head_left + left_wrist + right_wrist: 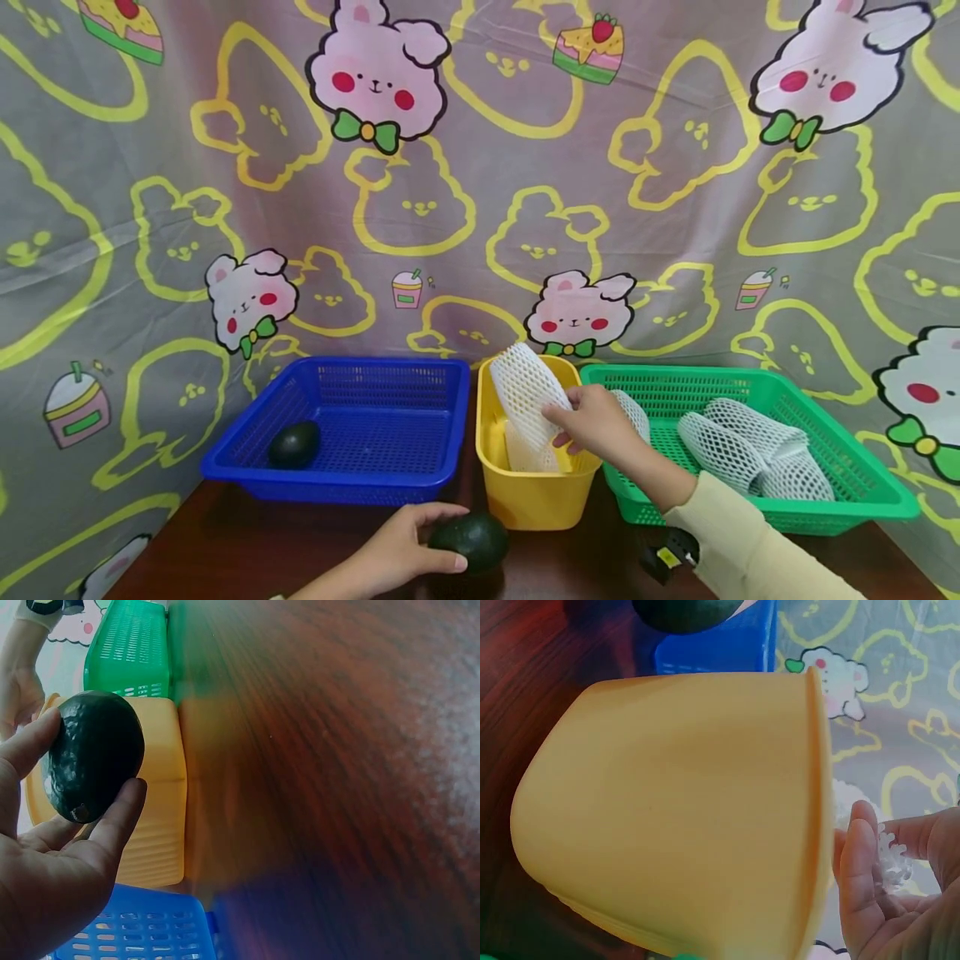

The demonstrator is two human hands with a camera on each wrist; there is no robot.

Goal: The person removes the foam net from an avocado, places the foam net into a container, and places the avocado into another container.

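Observation:
My left hand [408, 542] grips a dark green avocado [471, 542] in front of the yellow bin [536, 504]. In the left wrist view, thumb and fingers wrap the sides of this glossy, slightly bumpy avocado [94, 754]. Above the bin's opening, my right hand [596, 421] pinches a white foam net sleeve [525, 392] by its lower right edge, and the sleeve tilts up to the left. More white netting [521, 454] lies inside the bin below it. The right wrist view shows the sleeve's frilled end [892, 859] between thumb and fingers; the bin wall hides the rest.
A blue basket [337, 483] on the left holds another avocado [294, 444]. The green basket [862, 512] on the right contains several net-wrapped pieces [720, 454]. A small black device [660, 558] shows by the right sleeve. Patterned cloth [420, 275] hangs behind the dark wooden table [202, 550].

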